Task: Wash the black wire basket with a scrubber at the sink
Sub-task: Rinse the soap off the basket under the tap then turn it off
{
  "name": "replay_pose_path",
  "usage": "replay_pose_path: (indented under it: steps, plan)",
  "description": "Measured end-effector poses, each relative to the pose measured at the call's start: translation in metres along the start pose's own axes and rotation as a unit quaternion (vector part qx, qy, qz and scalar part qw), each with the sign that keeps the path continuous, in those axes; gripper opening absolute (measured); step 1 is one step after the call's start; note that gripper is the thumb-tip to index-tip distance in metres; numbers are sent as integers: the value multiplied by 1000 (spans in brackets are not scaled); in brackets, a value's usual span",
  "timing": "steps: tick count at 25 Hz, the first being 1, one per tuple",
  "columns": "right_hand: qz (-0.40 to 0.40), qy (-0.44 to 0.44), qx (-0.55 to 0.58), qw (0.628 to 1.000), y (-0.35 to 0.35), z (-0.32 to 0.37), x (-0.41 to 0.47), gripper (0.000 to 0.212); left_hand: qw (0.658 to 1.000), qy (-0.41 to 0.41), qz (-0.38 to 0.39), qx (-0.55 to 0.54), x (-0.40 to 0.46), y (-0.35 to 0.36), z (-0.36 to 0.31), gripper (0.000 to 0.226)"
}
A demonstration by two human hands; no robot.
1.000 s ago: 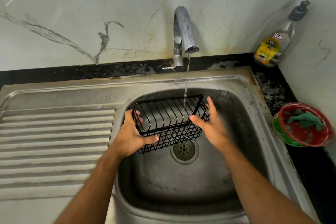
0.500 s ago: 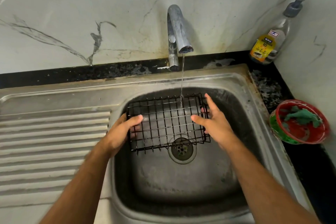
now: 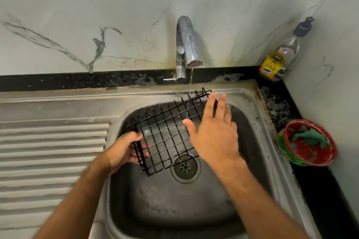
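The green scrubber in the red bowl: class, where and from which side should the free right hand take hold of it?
Pinch the green scrubber's raised middle from above with the right hand, which is open. It lies loose and crumpled inside the red bowl, whose rim blocks any sideways approach, so fingers likely need to reach down over the rim. The left hand holds the black wire basket.

left hand [image 3: 124, 150] gripping black wire basket [image 3: 171, 132] under tap [image 3: 187, 44], right hand [image 3: 213, 134] open

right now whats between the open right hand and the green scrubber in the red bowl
In the head view, only the sink's steel right wall and rim, then a strip of black counter, separate the right hand from the green scrubber.
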State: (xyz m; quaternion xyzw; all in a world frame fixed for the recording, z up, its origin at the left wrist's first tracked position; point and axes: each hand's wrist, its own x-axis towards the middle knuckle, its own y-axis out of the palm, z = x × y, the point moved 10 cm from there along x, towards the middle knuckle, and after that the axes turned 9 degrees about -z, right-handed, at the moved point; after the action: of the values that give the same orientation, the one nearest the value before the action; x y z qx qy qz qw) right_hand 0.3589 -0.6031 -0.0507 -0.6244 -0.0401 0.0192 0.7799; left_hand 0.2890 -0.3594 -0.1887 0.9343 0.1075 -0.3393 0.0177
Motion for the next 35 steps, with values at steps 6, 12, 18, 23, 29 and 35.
replay_pose_path:
  steps: [6, 12, 18, 23, 29, 35]
  plan:
    - [16, -136, -88, 987, 19, 66, -5, 85, 999, 21, 21, -21, 3, 2, -4, 87]
    - [-5, -371, -44, 928, 38, 124, -42, 67, 996, 55, 51, -50, -8, 11, -18, 73]
    - [-23, -129, -107, 986, 12, 19, 31, 81, 997, 27, 14, -70, 1, 3, -6, 70]
    - [10, -382, -48, 923, 51, 126, -56, 64, 998, 38, 38, -35, -4, 9, -12, 62]
    - [-15, -180, -77, 981, 20, 40, 27, 82, 999, 26, 10, -31, 0, 4, -6, 82]
    - [-5, -263, -88, 961, 41, 100, -16, 85, 999, 28, 45, -7, -2, 10, -7, 86]
